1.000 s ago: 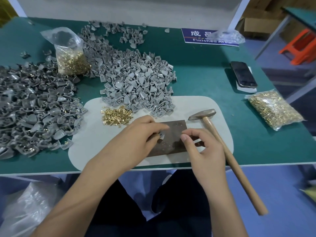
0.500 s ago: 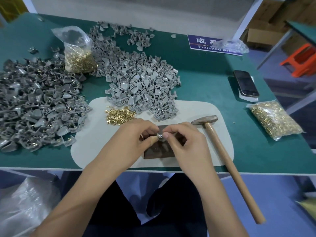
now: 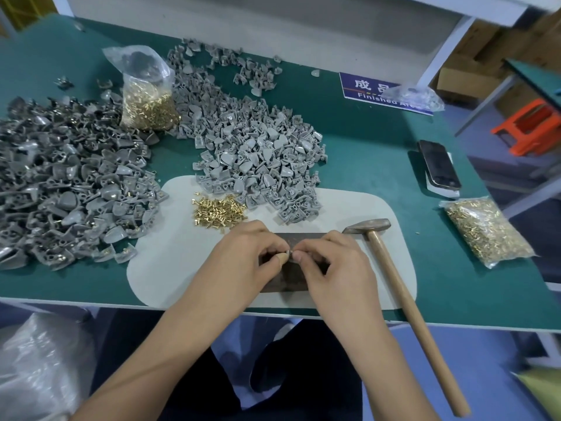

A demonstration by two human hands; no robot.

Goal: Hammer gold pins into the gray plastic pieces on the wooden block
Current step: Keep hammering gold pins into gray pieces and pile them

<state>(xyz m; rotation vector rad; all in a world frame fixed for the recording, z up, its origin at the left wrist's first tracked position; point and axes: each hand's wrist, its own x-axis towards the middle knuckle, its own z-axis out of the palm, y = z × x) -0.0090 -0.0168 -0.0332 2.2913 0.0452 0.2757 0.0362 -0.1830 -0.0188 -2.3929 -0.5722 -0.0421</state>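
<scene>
1. Here, low in the middle of the frame, both hands meet over the dark wooden block [image 3: 291,279], which lies on a pale mat [image 3: 170,262] at the near edge of the green counter [image 3: 364,153].
2. The left hand [image 3: 239,256] has its fingers curled in, thumb and forefinger pinching a small gray plastic piece [image 3: 287,259] just above the block.
3. The right hand [image 3: 331,262] is likewise curled, its fingertips pinched against the same spot and touching the left thumb; a tiny glint shows between them, too small to say whether it is a gold pin.
4. A small loose heap of gold pins [image 3: 217,211] lies on the mat just above the left hand.
5. The hammer [image 3: 403,302] rests untouched to the right of the hands, its metal head on the mat beside the block and its wooden handle running down past the counter's edge.
6. A large pile of light gray pieces [image 3: 258,153] spreads across the middle of the frame, spilling onto the top of the mat.
7. A second, darker-looking pile of gray pieces [image 3: 60,183] fills the left side.
8. A clear bag of gold pins [image 3: 145,98] stands between the piles in the upper left; another flat bag of pins [image 3: 485,232] lies at the right.
9. A phone [image 3: 438,164] lies at the right, above that bag, and a blue sign [image 3: 373,89] sits at the upper middle.
</scene>
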